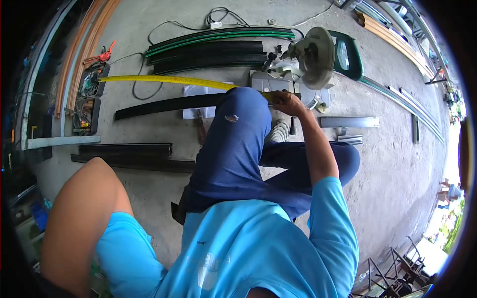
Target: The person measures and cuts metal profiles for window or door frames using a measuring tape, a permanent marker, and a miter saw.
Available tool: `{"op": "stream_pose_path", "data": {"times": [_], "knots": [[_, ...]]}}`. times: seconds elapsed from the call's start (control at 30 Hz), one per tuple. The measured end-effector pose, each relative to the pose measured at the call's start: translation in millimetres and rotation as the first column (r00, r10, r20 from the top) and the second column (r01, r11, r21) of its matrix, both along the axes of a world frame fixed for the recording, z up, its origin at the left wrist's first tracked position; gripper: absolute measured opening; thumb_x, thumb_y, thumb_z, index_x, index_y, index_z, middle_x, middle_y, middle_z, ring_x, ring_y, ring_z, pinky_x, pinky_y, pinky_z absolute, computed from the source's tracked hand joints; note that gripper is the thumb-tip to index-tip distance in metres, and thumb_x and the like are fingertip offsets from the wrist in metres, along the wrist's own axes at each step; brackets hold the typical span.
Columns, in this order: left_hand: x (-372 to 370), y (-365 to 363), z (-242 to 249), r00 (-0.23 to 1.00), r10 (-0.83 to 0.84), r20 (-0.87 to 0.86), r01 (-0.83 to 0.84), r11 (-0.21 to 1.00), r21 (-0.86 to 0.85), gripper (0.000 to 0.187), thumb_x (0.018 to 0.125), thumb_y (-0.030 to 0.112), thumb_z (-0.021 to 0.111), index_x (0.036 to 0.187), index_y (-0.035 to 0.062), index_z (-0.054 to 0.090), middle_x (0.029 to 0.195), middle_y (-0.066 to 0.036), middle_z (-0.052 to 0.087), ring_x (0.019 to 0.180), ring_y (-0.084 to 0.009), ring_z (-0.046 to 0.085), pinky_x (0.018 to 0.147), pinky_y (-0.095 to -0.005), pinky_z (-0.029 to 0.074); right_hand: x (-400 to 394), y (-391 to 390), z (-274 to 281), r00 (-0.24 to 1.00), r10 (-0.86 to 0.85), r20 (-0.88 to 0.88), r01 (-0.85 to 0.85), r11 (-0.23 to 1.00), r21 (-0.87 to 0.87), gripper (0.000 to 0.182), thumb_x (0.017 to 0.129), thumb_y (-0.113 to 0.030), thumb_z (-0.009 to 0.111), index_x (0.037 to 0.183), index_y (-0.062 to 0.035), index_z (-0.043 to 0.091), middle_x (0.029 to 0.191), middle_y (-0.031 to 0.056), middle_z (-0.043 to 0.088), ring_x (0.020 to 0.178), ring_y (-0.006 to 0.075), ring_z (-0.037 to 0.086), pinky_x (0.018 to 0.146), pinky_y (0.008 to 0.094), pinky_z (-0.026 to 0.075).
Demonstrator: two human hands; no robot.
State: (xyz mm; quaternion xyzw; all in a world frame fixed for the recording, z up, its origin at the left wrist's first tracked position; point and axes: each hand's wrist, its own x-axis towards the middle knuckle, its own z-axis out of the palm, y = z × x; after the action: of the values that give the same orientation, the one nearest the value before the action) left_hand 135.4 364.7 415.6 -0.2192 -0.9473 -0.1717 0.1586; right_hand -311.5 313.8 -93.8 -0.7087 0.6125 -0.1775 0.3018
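My right hand (289,104) is closed around the end of a tape measure by the miter saw's base. From there the yellow tape (164,79) passes behind my raised knee and stretches out to the left, above the floor. A long black profile (166,105) lies just below the tape, its right end hidden by my knee. The miter saw (315,57), with a pale round guard and green body, stands beyond my hand. My left arm is bent with the elbow raised at the left; its hand is outside the picture.
Black and green profiles (208,52) lie behind the tape. White papers (191,91) are under the black profile. Open tool cases (88,114) sit at the left, near brown bars (82,54). Short metal pieces (350,121) and long rails (407,107) lie at the right.
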Motion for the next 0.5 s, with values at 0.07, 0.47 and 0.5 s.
{"op": "stream_pose_path", "data": {"times": [0.07, 0.47, 0.5], "knots": [[0.7, 2.6, 4.5, 1.0, 0.005, 0.019, -0.005, 1.0, -0.006, 0.033, 0.108, 0.032, 0.045, 0.116, 0.0098, 0.068, 0.119, -0.01, 0.065, 0.109, -0.0257, 0.063, 0.098, -0.0415, 0.05, 5.6, -5.0, -10.1, 1.0, 0.014, 0.018, -0.013, 0.998, -0.056, 0.057, 0.079, -0.024, 0.076, 0.135, -0.016, 0.067, 0.099, 0.0139, 0.071, 0.093, 0.0306, 0.07, 0.085, 0.0419, 0.056], [5.2, 19.7, -4.2, 1.0, 0.025, -0.013, -0.025, 1.0, -0.001, 0.033, 0.108, 0.032, 0.045, 0.116, 0.0099, 0.068, 0.118, -0.01, 0.065, 0.108, -0.0252, 0.063, 0.098, -0.0412, 0.05, 1.6, -7.9, -10.9, 0.999, 0.024, 0.037, -0.023, 1.0, -0.015, 0.053, 0.081, -0.026, 0.076, 0.133, -0.0195, 0.068, 0.103, 0.0163, 0.071, 0.099, 0.0354, 0.07, 0.089, 0.0438, 0.056], [6.7, 21.6, -4.9, 1.0, 0.024, -0.012, -0.024, 1.0, -0.006, 0.033, 0.108, 0.032, 0.045, 0.116, 0.0099, 0.068, 0.118, -0.01, 0.065, 0.108, -0.0252, 0.063, 0.098, -0.0412, 0.05, -0.6, -8.2, -16.8, 1.0, 0.013, 0.002, -0.013, 1.0, -0.018, 0.051, 0.082, -0.027, 0.074, 0.132, -0.0193, 0.068, 0.105, 0.0176, 0.071, 0.101, 0.0367, 0.069, 0.09, 0.0444, 0.056]]}}
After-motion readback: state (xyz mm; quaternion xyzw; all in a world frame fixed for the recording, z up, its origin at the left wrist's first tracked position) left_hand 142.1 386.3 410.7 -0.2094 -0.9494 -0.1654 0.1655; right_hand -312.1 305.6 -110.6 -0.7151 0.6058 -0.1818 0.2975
